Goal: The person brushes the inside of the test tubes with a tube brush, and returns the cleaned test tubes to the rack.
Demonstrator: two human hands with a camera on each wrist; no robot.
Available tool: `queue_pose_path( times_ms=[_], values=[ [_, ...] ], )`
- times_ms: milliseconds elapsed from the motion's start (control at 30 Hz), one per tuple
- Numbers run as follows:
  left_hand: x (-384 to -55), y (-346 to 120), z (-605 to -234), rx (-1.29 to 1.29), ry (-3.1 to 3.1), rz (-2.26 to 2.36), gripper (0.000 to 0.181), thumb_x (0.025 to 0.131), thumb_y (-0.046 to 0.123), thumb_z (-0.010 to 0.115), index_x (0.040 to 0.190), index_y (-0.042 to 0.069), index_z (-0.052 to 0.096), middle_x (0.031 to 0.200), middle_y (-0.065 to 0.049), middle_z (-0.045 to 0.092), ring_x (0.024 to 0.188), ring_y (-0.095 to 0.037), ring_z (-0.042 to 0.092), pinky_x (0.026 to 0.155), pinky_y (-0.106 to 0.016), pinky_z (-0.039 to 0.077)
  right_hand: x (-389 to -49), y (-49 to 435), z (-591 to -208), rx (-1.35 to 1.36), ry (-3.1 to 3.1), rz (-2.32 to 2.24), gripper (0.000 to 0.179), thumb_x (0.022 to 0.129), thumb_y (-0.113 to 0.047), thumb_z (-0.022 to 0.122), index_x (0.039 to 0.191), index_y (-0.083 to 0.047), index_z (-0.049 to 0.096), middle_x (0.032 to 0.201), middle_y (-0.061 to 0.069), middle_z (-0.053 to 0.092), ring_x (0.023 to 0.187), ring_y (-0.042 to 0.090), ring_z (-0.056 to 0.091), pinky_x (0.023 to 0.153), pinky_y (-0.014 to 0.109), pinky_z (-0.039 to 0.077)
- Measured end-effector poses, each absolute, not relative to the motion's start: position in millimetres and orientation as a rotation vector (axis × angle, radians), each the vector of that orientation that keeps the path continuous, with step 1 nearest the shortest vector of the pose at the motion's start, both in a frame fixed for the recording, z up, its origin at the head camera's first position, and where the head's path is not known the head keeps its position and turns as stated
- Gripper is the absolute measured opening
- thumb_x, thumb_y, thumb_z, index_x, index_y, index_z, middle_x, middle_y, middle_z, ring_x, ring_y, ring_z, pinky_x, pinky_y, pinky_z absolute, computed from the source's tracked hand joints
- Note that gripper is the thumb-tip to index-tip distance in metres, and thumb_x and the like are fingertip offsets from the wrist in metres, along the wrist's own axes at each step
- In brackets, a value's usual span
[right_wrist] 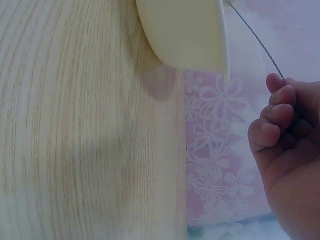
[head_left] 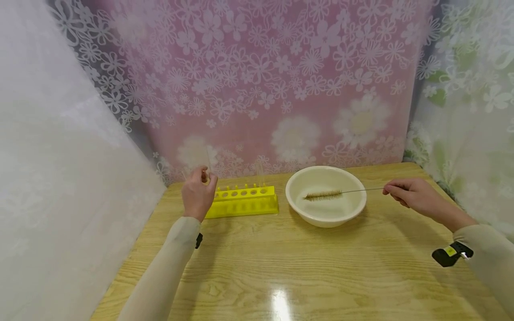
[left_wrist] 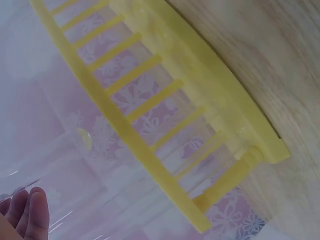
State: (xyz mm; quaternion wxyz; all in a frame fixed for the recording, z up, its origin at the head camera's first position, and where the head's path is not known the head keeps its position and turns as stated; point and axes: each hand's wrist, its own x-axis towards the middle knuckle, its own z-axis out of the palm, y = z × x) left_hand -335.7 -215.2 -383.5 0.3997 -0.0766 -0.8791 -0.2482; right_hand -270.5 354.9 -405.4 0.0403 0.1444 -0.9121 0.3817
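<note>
My left hand point(head_left: 197, 192) is raised above the left end of a yellow test tube rack point(head_left: 241, 206). Its curled fingers pinch a clear glass test tube point(head_left: 207, 157), which shows only faintly against the curtain. Seen from the left wrist, the fingers point(left_wrist: 37, 212) sit low at the left edge, apart from the rack. On the right, my right hand point(head_left: 413, 196) grips the thin twisted wire handle of a test tube brush point(head_left: 324, 195). The brush's tan bristles are over the white basin point(head_left: 295, 206). In the right wrist view the wire point(right_wrist: 257, 40) comes out between thumb and fingers.
More clear glass tubes point(head_left: 260, 171) stand in the rack, hard to make out. Everything stands on a wood-grain table point(head_left: 249, 267). A pink floral curtain point(head_left: 257, 89) hangs behind it, with pale sheets on both sides.
</note>
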Motion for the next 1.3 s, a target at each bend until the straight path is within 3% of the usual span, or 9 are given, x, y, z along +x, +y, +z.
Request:
queue_pose_path(
  times_ms=[267, 500, 633, 767, 1000, 1133, 1300],
  values=[
    [-331.1, -200.2, -366.9, -0.298, -2.214, -0.748, 0.024, 0.100, 0.024, 0.056, 0.107, 0.003, 0.064, 0.091, -0.011, 0.064, 0.078, -0.026, 0.064, 0.072, -0.041, 0.057, -267.8, 356.1, -402.6, 0.417, -2.798, 1.184, 0.036, 0.110, -0.027, 0.044, 0.112, -0.001, 0.068, 0.068, 0.007, 0.052, 0.053, 0.017, 0.045, 0.050, 0.032, 0.041],
    [-322.8, -173.9, -361.0, -0.459, -2.246, -0.801, 0.035, 0.098, 0.019, 0.057, 0.129, 0.004, 0.061, 0.086, -0.004, 0.061, 0.068, -0.017, 0.055, 0.065, -0.034, 0.050, -264.6, 356.4, -400.3, 0.423, -2.787, 1.211, 0.037, 0.110, -0.028, 0.044, 0.111, 0.000, 0.067, 0.068, 0.011, 0.051, 0.052, 0.019, 0.043, 0.049, 0.033, 0.040],
    [-317.5, -159.9, -361.1, -0.555, -2.305, -0.817, 0.034, 0.100, 0.018, 0.052, 0.132, 0.009, 0.059, 0.086, -0.002, 0.056, 0.069, -0.017, 0.050, 0.067, -0.035, 0.047, -264.6, 356.4, -401.6, 0.426, -2.782, 1.224, 0.036, 0.110, -0.028, 0.044, 0.111, -0.001, 0.067, 0.067, 0.009, 0.050, 0.051, 0.019, 0.043, 0.049, 0.033, 0.040],
    [-312.3, -145.0, -361.3, -0.677, -2.401, -0.876, 0.029, 0.103, 0.018, 0.046, 0.129, 0.013, 0.057, 0.090, -0.002, 0.052, 0.073, -0.017, 0.050, 0.074, -0.036, 0.048, -264.7, 357.8, -402.6, 0.426, -2.783, 1.234, 0.035, 0.110, -0.028, 0.044, 0.112, -0.001, 0.067, 0.068, 0.009, 0.050, 0.052, 0.019, 0.043, 0.049, 0.033, 0.040],
    [-306.2, -117.8, -370.3, -0.747, -2.560, -0.902, 0.024, 0.104, 0.018, 0.043, 0.124, 0.016, 0.056, 0.094, -0.001, 0.051, 0.068, -0.019, 0.045, 0.067, -0.035, 0.044, -265.7, 360.0, -400.0, 0.408, -2.790, 1.197, 0.035, 0.110, -0.028, 0.045, 0.114, -0.002, 0.068, 0.069, 0.010, 0.052, 0.052, 0.019, 0.044, 0.050, 0.032, 0.040],
    [-304.9, -105.6, -379.7, -0.738, -2.659, -0.788, 0.022, 0.107, 0.031, 0.040, 0.115, 0.019, 0.057, 0.095, 0.002, 0.054, 0.069, -0.016, 0.048, 0.063, -0.031, 0.044, -266.2, 360.3, -398.9, 0.428, -2.766, 1.171, 0.034, 0.109, -0.027, 0.046, 0.111, -0.002, 0.069, 0.068, 0.009, 0.053, 0.052, 0.018, 0.044, 0.050, 0.032, 0.040],
    [-304.9, -93.8, -388.8, -0.749, -2.726, -0.719, 0.040, 0.107, 0.052, 0.035, 0.097, 0.021, 0.059, 0.090, 0.005, 0.057, 0.068, -0.014, 0.051, 0.062, -0.029, 0.044, -264.7, 361.3, -398.0, 0.451, -2.744, 1.179, 0.032, 0.109, -0.024, 0.047, 0.109, -0.001, 0.069, 0.067, 0.004, 0.053, 0.051, 0.018, 0.044, 0.050, 0.032, 0.041]
  ],
)
